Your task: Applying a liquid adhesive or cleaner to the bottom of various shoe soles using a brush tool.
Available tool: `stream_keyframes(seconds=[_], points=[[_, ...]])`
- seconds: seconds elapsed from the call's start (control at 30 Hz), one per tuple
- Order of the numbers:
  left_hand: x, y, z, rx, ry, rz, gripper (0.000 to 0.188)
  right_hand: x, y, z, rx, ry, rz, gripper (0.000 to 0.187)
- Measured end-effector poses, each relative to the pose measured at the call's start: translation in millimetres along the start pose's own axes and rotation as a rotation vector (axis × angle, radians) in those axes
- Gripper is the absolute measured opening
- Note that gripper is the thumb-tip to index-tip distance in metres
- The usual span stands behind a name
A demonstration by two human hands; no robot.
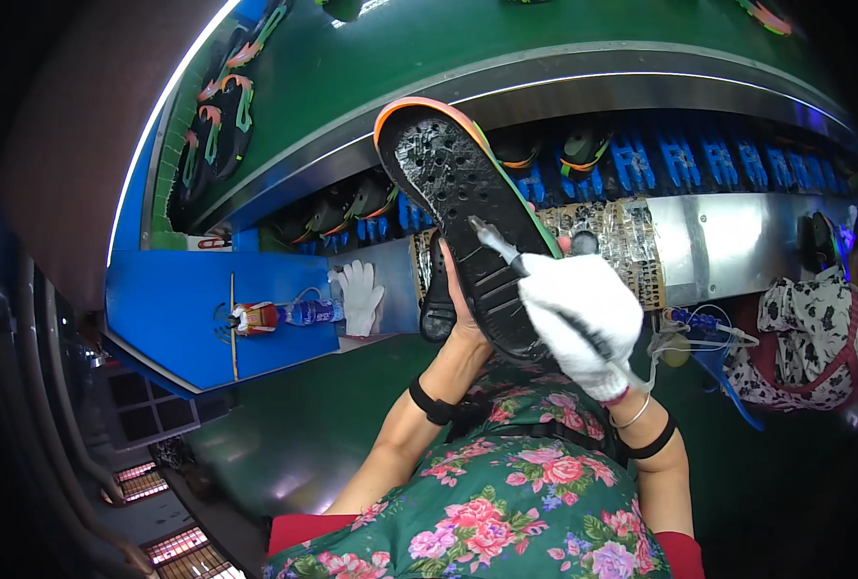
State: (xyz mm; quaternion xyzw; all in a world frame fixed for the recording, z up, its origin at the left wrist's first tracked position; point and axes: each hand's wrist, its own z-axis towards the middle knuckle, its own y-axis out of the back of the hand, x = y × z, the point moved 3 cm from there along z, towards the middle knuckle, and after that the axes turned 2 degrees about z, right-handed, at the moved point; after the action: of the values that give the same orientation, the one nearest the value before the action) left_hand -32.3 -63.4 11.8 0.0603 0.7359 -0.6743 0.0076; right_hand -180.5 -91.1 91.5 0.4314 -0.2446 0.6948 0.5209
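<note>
A shoe (439, 159) with a black, hole-dotted bottom and an orange and green edge is tilted up in front of me, its bottom facing me. My bare left hand (463, 304) grips it from below, thumb along the left side. Part of the bottom shines as if wet. In my right hand (583, 314), covered by a white knitted glove, is a small brush (492, 239) with its tip against the middle of the bottom. Behind the shoe, a second black sole (436, 309) partly shows next to my left wrist.
Beyond runs a green conveyor belt (564, 29) with a metal edge; shoe parts (221, 125) lie at its left. Under it is a row of blue racks (680, 164). A white glove (359, 297) and a bottle (308, 312) lie left; a patterned cloth bag (796, 333) hangs right.
</note>
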Motion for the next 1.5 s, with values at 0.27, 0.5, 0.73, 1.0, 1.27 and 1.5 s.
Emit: stream_keyframes(seconds=[0.27, 0.5, 0.73, 1.0, 1.27, 1.5], points=[[-11, 1, 11, 0.188, 0.061, -0.037, 0.099, -1, -5, -5, 0.088, 0.150, 0.052, 0.024], [-20, -3, 18, 0.252, 0.099, 0.002, 0.102, 8, -8, -16, 0.277, 0.196, 0.059, 0.032], [-17, 0, 21, 0.240, -0.036, -0.043, 0.109, 0, -2, -26, 0.218, 0.195, -0.100, 0.033], [-23, 5, 8, 0.094, 0.012, 0.083, 0.123, -12, 5, -29, 0.107, 0.027, 0.046, 0.024], [-37, 12, 5, 0.135, 0.074, 0.204, 0.116, -16, 2, -37, 0.239, -0.170, 0.297, 0.019], [-51, 15, 6, 0.121, 0.196, 0.162, 0.116, -7, -8, -32, 0.464, -0.014, 0.235, 0.027]])
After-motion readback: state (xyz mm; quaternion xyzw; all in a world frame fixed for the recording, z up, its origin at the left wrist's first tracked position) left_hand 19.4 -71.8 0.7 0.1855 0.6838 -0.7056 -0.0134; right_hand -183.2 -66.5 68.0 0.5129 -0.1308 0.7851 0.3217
